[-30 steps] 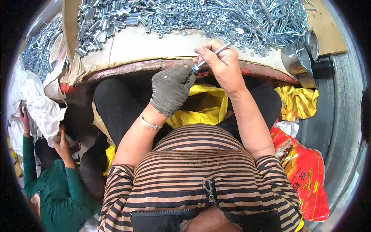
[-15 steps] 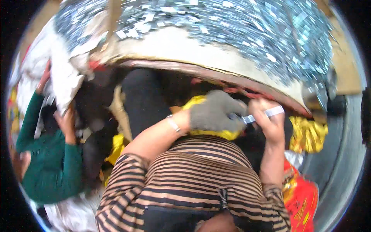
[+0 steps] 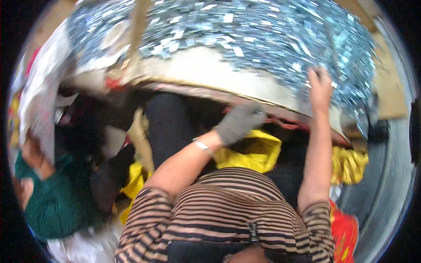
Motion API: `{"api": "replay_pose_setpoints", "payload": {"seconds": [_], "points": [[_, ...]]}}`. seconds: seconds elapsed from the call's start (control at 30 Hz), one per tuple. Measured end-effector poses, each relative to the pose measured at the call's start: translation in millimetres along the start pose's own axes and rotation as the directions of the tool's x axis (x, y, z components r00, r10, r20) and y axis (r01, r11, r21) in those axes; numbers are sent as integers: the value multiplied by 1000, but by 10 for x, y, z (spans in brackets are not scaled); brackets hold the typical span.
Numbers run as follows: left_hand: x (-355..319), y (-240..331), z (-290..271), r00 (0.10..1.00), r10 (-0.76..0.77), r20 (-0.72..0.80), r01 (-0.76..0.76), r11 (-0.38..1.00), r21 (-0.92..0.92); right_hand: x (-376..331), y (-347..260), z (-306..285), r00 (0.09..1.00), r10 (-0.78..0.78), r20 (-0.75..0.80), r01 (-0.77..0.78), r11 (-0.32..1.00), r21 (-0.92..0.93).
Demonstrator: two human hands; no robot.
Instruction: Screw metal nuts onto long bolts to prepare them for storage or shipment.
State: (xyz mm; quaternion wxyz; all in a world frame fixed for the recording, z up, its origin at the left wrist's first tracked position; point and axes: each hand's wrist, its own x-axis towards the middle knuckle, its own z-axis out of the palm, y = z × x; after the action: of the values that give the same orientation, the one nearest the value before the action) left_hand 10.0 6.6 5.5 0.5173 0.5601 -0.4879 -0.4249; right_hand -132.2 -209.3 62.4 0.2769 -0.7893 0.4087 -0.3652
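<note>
- Head view: metal pcs [image 3: 245,30] heaped atop worktop [image 3: 186,63].
- R hand [image 3: 320,87] held over worktop's right; L hand [image 3: 240,123] by its near rim.
- Grips blurred, can't be told.
- Pcs prob. light, stiff, slick; best pinched mid-length.

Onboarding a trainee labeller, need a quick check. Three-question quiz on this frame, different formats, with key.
1. Multiple choice: what covers the left hand?
A) a striped mitten
B) a grey glove
C) nothing

2. True or false: the right hand is farther from the heap of small metal parts than the left hand is.

3. Fill in: the bag just in front of the striped shirt is ____ in colour.

Key:
1. B, a grey glove.
2. False: the right hand is at the heap; the left is lower, nearer the lap.
3. Yellow.
</note>
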Motion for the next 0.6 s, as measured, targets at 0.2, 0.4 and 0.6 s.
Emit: {"api": "replay_pose_setpoints", "payload": {"seconds": [0.2, 0.4, 0.6], "points": [[9, 102, 63, 991, -135, -10, 124, 937, -325, 577, -57, 289, 994, -44, -98, -42, 679, -733], [-7, 136, -52, 974, -215, -72, 160, 875, -457, 613, -225, 239, 996, -22, 81, 76, 653, -754], [7, 163, -66, 975, -219, -27, 155, 767, -623, 797, -269, 235, 971, -19, 237, 213, 511, -833]]}}
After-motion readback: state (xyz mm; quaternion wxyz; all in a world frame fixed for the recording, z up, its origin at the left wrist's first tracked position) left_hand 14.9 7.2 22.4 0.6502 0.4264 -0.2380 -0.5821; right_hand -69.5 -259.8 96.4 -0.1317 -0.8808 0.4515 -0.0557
